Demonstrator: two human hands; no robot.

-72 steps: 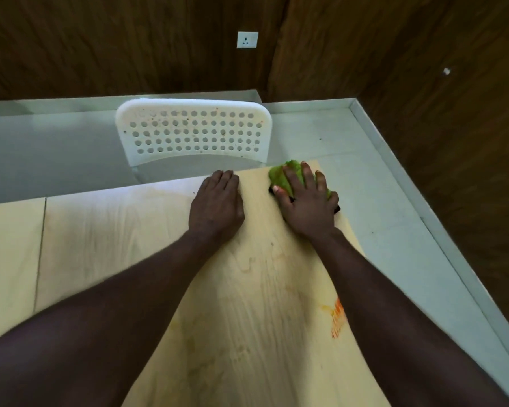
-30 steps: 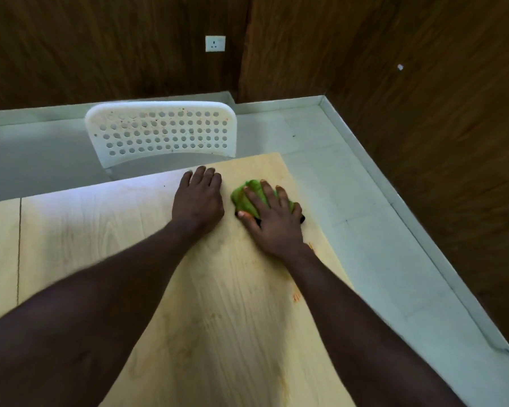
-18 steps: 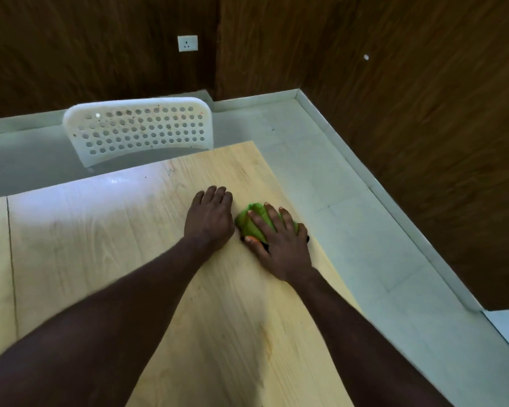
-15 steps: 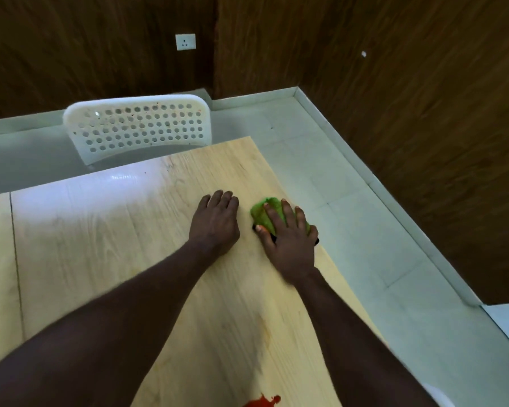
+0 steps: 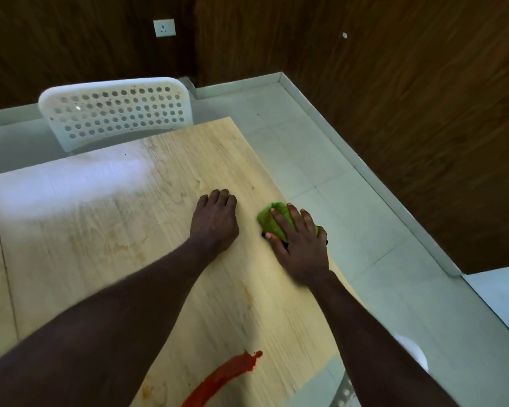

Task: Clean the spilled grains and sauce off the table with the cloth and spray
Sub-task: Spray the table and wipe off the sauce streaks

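Sauce: a red sauce streak lies well behind our fingertips, between the two forearms and apart from the cloth.
Left hand: our left hand rests palm down on the tabletop with its fingers together and holds nothing.
Right hand: our right hand lies flat with the fingers spread and straight, pressing the cloth down rather than gripping it.
Cloth: the green cloth sits bunched under our right fingers, poking out to their left. A dark edge shows beneath it, and we cannot tell what that is.
Handling: we judge the cloth to be soft, light and quick to bunch. A flat, spread press over its middle should keep it from rolling, and the wet sauce will likely smear.
Spray, grains: neither is in view.
Surface: the table is pale wood grain. Faint brownish marks lie left of our left fingers, and its edge runs just right of our right fingers.
Room: beyond the fingertips stands a white perforated chair, with a pale tiled floor to the right. Dark wood walls carry a wall socket.
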